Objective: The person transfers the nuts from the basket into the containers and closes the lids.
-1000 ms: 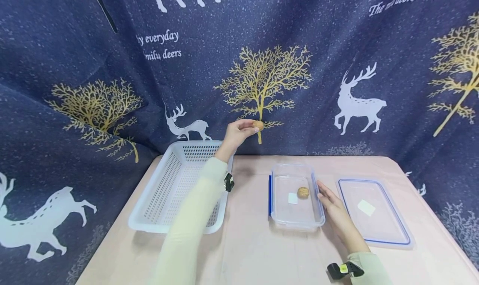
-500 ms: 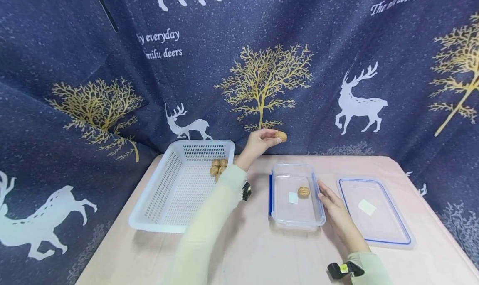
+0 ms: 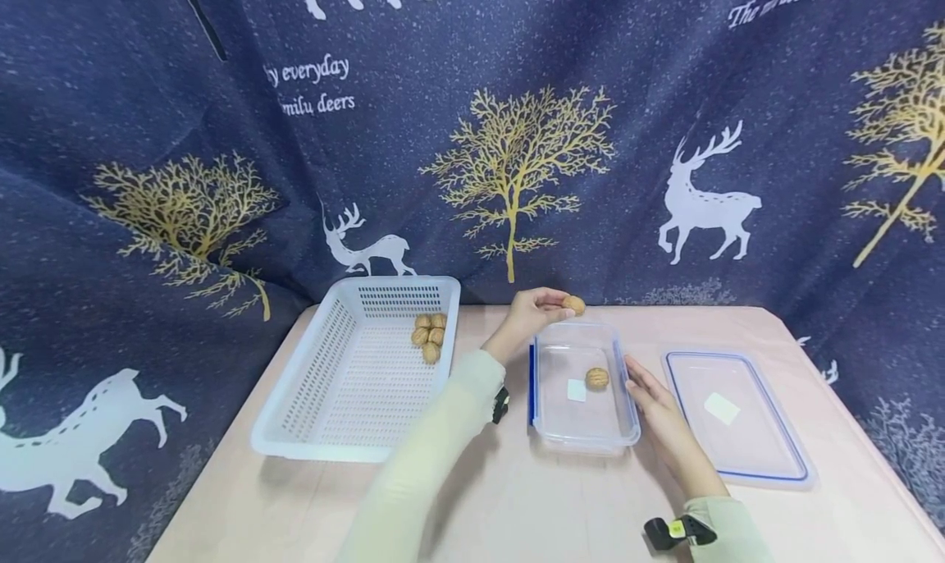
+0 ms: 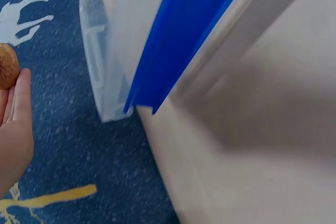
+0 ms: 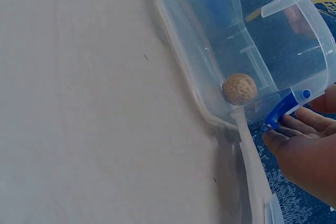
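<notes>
Our left hand [image 3: 533,317] pinches a walnut [image 3: 573,305] between thumb and fingers; our right hand [image 3: 660,423] lies with fingers extended against the right wall of the clear plastic box [image 3: 586,443]. From the head view, we judge that the key relation is height and reach: the pinched walnut appears just beyond the box's far rim, the box's long axis running away from us, the left hand nearer that end. We cannot tell its clearance above the rim. The left wrist view cuts off walnut and hand; the right wrist view crops the right hand.
</notes>
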Demonstrator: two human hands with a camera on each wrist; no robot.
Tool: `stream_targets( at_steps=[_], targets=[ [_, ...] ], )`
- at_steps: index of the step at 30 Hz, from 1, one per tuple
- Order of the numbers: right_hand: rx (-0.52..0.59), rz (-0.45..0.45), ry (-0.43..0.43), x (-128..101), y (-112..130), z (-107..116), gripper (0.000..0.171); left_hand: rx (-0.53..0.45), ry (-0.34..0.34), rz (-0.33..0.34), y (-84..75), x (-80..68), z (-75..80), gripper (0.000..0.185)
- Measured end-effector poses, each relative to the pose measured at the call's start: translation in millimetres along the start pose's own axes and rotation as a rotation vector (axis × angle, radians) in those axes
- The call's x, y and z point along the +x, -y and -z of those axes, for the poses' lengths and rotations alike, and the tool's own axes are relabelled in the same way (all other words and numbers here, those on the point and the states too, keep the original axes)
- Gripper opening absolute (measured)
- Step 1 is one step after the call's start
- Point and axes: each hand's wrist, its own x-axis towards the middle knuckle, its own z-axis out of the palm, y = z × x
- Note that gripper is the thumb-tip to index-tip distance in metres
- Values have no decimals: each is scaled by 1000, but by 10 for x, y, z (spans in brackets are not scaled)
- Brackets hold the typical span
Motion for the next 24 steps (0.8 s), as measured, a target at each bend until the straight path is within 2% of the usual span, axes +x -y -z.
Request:
stream_targets(
  at_steps=[6,11,19,24],
  targets=[
    [2,11,-1,-6,5,7,57,-34,49,16,60,-125,-173,29],
    [-10,7,-4,-10,13,17,58,-34,71,14,180,-167,-319,28],
    [-1,-17,4,-18,33,11,57,2,62,35,276,-226,-512,28],
    [12,-25,16,-20,37,-2,57,20,36,76,354,-238,-587,24]
  ],
)
